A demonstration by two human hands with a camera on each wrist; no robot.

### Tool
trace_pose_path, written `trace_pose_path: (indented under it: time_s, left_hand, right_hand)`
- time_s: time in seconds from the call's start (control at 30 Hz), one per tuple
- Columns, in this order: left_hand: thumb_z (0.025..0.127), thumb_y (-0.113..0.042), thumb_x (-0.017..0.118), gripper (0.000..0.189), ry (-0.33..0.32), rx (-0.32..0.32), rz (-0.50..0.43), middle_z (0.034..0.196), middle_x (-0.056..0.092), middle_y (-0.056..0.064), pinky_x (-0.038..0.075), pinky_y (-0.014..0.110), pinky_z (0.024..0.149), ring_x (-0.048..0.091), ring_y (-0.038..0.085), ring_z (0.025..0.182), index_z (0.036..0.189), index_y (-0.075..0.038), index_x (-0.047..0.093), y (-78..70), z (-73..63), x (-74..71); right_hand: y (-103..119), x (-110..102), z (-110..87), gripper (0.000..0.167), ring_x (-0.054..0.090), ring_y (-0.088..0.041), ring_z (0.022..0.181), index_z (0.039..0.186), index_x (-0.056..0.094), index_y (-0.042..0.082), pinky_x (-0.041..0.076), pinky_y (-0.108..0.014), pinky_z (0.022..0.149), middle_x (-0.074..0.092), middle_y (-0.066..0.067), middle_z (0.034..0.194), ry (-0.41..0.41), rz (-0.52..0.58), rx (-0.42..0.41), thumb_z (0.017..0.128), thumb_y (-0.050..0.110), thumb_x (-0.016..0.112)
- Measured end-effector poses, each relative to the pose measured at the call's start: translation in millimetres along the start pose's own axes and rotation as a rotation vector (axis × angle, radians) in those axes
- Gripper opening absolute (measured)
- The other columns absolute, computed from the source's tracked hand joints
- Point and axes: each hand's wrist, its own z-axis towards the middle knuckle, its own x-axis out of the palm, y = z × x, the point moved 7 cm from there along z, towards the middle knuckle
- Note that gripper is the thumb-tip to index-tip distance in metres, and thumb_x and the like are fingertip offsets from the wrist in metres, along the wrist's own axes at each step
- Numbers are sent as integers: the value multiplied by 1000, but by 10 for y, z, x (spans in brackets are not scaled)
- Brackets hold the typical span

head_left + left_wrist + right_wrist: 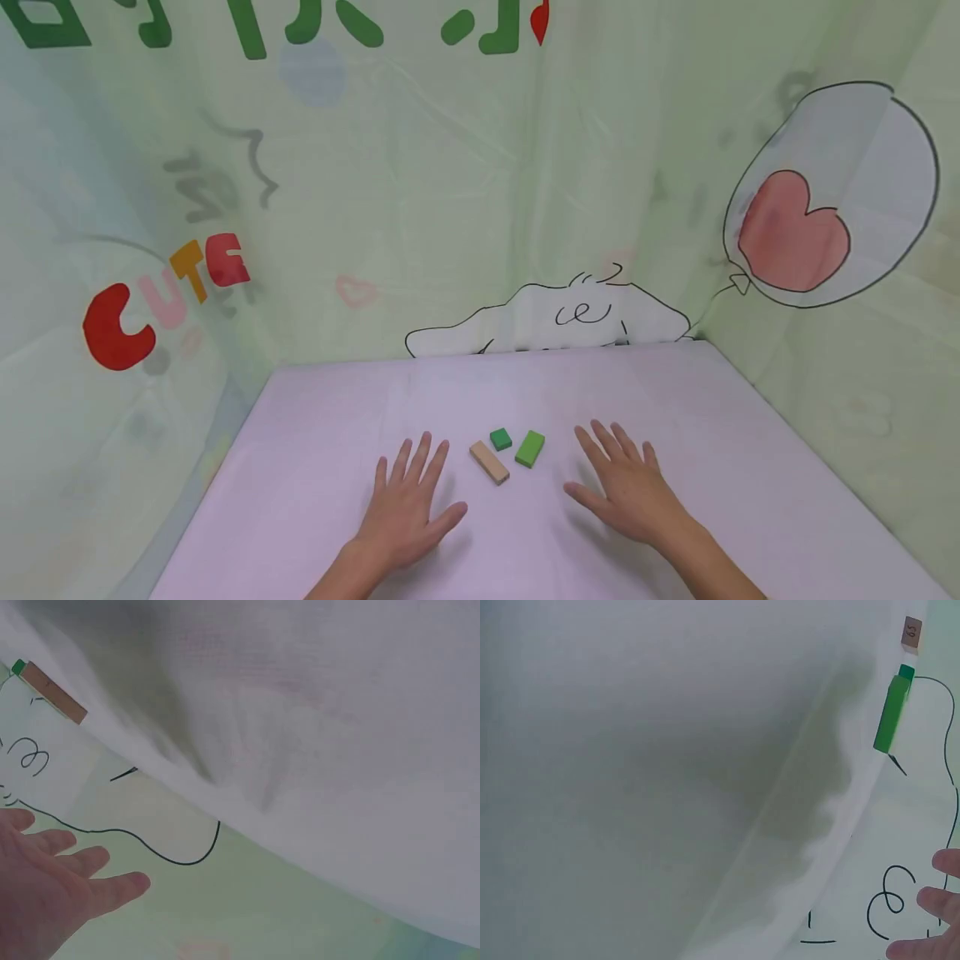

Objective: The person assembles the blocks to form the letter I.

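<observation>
Spread hands [403, 512] [632, 493], blocks [489, 463] [501, 439] [529, 448] between, printed backdrop [450, 183]

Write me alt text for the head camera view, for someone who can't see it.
A person's left hand and right hand spread, empty, over a pale lilac table, with a tan block, a dark green block and a light green block lying between them. Behind is a pale green backdrop printed with a heart balloon.
</observation>
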Motion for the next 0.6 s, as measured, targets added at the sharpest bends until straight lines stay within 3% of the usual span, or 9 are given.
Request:
trace_pose_path:
  time_s: [0.6]
  left_hand:
    - [101, -64, 44, 81, 46, 5, -22, 173, 21, 14, 17, 73, 119, 20, 44, 158, 166, -20, 26, -100, 180, 58]
  right_hand:
    - [99, 166, 177, 78, 35, -52, 148, 158, 42, 7, 27, -80, 109, 40, -24, 161, 96, 54, 32, 97, 51, 66]
